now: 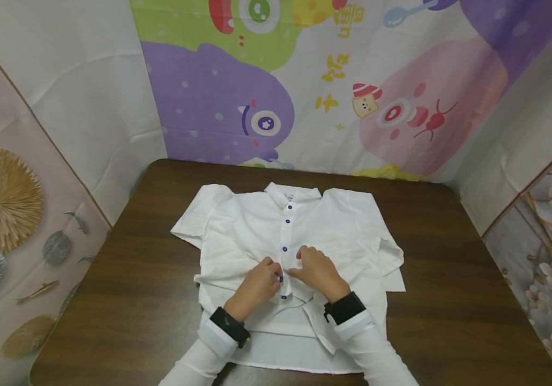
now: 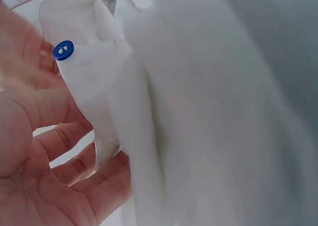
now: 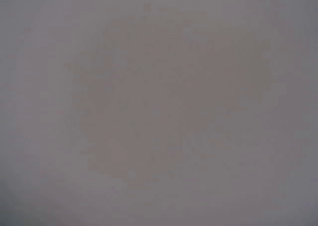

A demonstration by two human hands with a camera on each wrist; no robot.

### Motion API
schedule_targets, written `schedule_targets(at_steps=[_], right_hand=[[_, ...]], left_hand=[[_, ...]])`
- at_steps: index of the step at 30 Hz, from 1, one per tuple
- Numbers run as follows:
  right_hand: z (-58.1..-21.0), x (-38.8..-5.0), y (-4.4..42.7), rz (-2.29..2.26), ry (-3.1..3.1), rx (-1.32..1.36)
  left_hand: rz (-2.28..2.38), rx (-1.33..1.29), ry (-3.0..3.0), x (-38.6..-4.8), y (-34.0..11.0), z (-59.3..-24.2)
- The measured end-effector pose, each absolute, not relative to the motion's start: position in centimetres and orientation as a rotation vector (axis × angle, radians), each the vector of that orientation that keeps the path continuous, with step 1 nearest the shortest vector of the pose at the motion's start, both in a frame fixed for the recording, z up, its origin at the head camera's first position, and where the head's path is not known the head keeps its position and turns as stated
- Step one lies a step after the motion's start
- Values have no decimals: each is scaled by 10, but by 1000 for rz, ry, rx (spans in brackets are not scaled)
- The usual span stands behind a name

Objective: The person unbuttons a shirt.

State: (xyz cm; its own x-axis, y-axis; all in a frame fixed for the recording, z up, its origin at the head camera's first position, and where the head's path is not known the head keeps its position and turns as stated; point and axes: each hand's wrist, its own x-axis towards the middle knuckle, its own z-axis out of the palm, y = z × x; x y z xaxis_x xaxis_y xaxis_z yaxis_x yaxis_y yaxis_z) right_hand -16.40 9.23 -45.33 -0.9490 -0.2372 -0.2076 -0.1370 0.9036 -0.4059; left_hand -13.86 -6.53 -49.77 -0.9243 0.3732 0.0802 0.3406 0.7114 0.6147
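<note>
Bench [image 1: 112, 321]: dark wood top; white shirt [image 1: 237, 214] laid across its middle, front up.
Shirt lie: collar [image 1: 300, 192] toward far edge, hem [image 1: 300, 367] toward near edge, short sleeves out toward left and right edges.
Placket: row of blue buttons [image 1: 284, 249] running from collar down to between the hands.
Left hand [image 1: 259, 282]: on shirt's lower front, left of placket; thumb and fingers pinching cloth at the placket edge, just beside a button.
Right hand [image 1: 321, 272]: over shirt, right of placket; thumb and forefinger apart, thumb tip near placket. Whether other fingers grip cloth, cannot tell.
Wrists: black band [image 1: 345, 307] on each, white sleeves.
Right wrist view: grey blur, nothing legible.
</note>
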Motion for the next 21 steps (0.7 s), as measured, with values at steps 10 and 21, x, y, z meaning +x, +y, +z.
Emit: schedule_targets(at_steps=[10,21], right_hand=[[-460,-188,66,-504,2890,-322],[-484,-194,57,-418,3031,-222]], left_hand=[[1034,625,2900,-136,-65,-500],[1057,691,2929,-136,-66,-500]])
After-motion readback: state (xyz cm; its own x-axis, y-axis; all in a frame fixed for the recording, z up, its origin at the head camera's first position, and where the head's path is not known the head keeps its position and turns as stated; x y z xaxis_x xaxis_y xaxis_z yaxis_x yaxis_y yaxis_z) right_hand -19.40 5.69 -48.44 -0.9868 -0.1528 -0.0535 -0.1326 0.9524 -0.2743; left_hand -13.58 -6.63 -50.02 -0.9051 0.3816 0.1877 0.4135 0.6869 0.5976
